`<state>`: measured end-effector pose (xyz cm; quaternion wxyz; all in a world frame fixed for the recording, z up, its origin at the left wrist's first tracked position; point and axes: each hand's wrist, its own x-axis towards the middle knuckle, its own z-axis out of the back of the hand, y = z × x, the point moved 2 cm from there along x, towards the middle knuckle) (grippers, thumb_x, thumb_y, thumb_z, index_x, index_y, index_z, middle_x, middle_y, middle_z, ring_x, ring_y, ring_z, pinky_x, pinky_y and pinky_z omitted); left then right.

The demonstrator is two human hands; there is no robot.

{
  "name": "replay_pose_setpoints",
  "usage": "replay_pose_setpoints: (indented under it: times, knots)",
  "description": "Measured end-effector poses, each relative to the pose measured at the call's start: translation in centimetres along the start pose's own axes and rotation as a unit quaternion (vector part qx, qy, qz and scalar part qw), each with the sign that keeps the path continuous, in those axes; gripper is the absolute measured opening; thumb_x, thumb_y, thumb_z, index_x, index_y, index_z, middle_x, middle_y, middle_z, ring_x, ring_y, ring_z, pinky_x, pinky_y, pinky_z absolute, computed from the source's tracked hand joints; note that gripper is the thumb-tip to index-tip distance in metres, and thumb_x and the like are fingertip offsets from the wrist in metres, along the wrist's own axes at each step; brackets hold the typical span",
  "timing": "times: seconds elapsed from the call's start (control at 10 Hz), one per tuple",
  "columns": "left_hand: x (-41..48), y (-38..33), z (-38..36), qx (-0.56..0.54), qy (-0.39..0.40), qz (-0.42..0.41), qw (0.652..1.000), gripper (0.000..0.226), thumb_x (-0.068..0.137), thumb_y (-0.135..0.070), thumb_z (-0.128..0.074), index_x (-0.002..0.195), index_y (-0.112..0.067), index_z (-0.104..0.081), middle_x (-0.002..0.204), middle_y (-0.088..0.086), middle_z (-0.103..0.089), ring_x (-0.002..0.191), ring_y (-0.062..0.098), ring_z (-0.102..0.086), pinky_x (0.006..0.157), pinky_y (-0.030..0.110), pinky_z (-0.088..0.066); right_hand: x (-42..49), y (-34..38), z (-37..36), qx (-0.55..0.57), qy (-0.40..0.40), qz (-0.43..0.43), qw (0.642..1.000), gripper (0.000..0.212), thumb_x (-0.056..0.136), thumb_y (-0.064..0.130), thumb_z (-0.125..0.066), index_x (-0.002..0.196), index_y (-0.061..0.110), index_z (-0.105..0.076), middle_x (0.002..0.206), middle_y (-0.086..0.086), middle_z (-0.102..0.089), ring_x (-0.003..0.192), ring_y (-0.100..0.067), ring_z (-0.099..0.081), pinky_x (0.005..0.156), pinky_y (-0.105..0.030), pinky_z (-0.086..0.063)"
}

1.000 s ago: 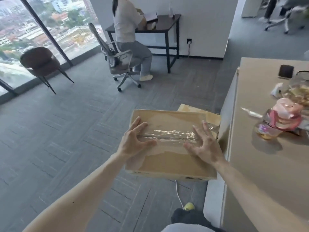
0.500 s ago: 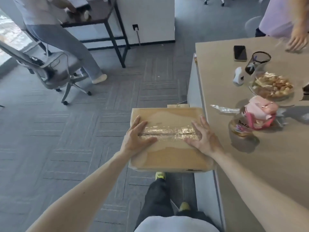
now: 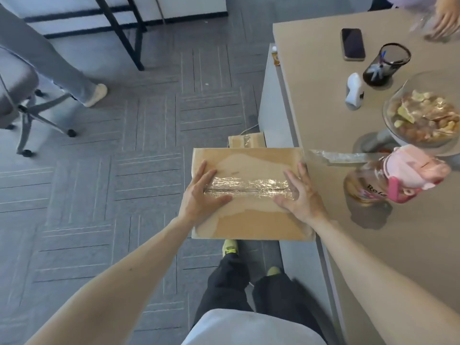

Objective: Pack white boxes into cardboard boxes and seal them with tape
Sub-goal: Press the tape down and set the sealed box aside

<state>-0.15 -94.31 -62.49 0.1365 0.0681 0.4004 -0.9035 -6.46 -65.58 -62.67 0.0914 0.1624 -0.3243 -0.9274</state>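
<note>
1. The box (image 3: pixel 249 222) lies flat just left of the worktop's (image 3: pixel 323 95) left edge, above the floor. What bears it from below is hidden.
2. A strip of clear tape (image 3: pixel 249 189) runs along the seam on its top. Its long axis goes left to right, across the person's body.
3. The left hand (image 3: pixel 201 197) lies flat on the left end of the tape. Its fingers (image 3: pixel 206 174) are straight and spread, pointing far, and the thumb stretches right along the near side of the strip. It grips nothing.
4. The right hand (image 3: pixel 298 197) mirrors it on the right end, with fingers straight and pressed on the top and the thumb pointing left. It too holds nothing.
5. The uncovered tape lies between the hands: to the right of the left hand and to the left of the right hand. Neither hand is nearer its middle.
6. The seam looks closed, so this is likely the pressing-down step. Any further smoothing should run inward along that left-right axis.
7. The right hand is nearer the roll (image 3: pixel 398 180) on the worktop, just right of the box. A loose strip from it reaches toward the box's far right corner, so more tape would fall to that hand.
8. A second box (image 3: pixel 246 141) sits just beyond the far edge.
</note>
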Motion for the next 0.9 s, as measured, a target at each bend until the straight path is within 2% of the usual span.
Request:
replay_pose_setpoints:
  times: [0.1,0.2,0.3,0.4,0.5,0.6,0.8,0.9]
  knots:
    - [0.3,0.4,-0.8,0.006,0.001,0.014,1.000,0.088,0.069,-0.057,-0.083,0.146,-0.031,-0.046,0.158,-0.030,-0.015,0.123,-0.009,-0.039,0.110,0.035,-0.042,0.7,-0.7,-0.8,0.009,0.012,0.003,1.000,0.096,0.071,0.072,-0.066,0.150,0.026,-0.035,0.163,0.008,0.005,0.145,-0.006,-0.007,0.108,-0.043,-0.036]
    - [0.7,0.4,-1.2,0.015,0.005,0.026,1.000,0.089,0.069,-0.060,-0.081,0.147,-0.035,-0.043,0.160,-0.029,-0.014,0.122,-0.010,-0.038,0.106,0.029,-0.039,1.2,-1.3,-0.9,0.008,0.003,0.008,1.000,0.085,0.078,0.054,-0.070,0.150,0.025,-0.036,0.164,0.007,0.003,0.144,-0.005,-0.011,0.104,-0.039,-0.039]
    - [1.1,0.2,-1.3,0.057,0.020,0.012,0.998,0.093,0.072,-0.067,-0.074,0.151,-0.036,-0.035,0.162,-0.025,-0.008,0.135,0.006,-0.040,0.109,0.038,-0.041,1.5,-1.7,-1.0,-0.012,0.015,0.013,1.000,0.085,0.079,0.059,-0.066,0.151,0.027,-0.033,0.164,0.008,0.007,0.147,-0.012,-0.014,0.102,-0.043,-0.042]
    - [1.1,0.3,-1.4,0.145,0.050,0.018,0.988,0.093,0.077,-0.078,-0.058,0.153,-0.041,-0.021,0.164,-0.022,0.001,0.148,0.024,-0.022,0.109,0.054,-0.040,1.4,-1.9,-1.1,-0.058,0.049,0.000,0.997,0.092,0.076,0.076,-0.051,0.153,0.033,-0.023,0.163,0.009,0.012,0.150,-0.024,-0.011,0.108,-0.054,-0.039]
    - [1.0,0.2,-1.2,0.226,0.058,0.027,0.972,0.094,0.075,-0.088,-0.043,0.153,-0.046,-0.012,0.164,-0.020,0.004,0.151,0.031,-0.007,0.111,0.065,-0.030,1.3,-1.9,-1.1,-0.141,0.063,-0.017,0.988,0.091,0.077,0.079,-0.046,0.153,0.040,-0.014,0.162,0.008,0.014,0.149,-0.037,-0.006,0.113,-0.060,-0.024]
    - [1.0,-0.2,-1.0,0.241,0.076,0.039,0.967,0.095,0.075,-0.087,-0.044,0.154,-0.045,-0.011,0.165,-0.018,0.005,0.152,0.031,0.003,0.114,0.071,-0.014,1.2,-1.7,-1.1,-0.175,0.060,-0.023,0.982,0.089,0.081,0.075,-0.050,0.153,0.041,-0.012,0.163,0.005,0.013,0.149,-0.036,-0.004,0.115,-0.058,-0.016]
    - [0.2,-0.9,-0.8,0.252,0.070,0.049,0.964,0.092,0.079,-0.082,-0.047,0.154,-0.041,-0.015,0.166,-0.014,0.004,0.153,0.031,0.003,0.114,0.070,-0.015,0.8,-0.8,-0.8,-0.184,0.080,-0.014,0.980,0.080,0.088,0.067,-0.048,0.154,0.036,-0.014,0.163,0.004,0.012,0.150,-0.026,0.003,0.118,-0.052,-0.010]
    - [-0.4,-1.4,-0.8,0.260,0.049,0.049,0.963,0.089,0.081,-0.079,-0.049,0.154,-0.038,-0.019,0.166,-0.010,0.001,0.153,0.031,0.000,0.115,0.069,-0.017,0.4,-0.4,-0.2,-0.193,0.078,-0.015,0.978,0.077,0.090,0.068,-0.043,0.154,0.037,-0.013,0.163,0.004,0.011,0.150,-0.031,0.002,0.119,-0.051,-0.008]
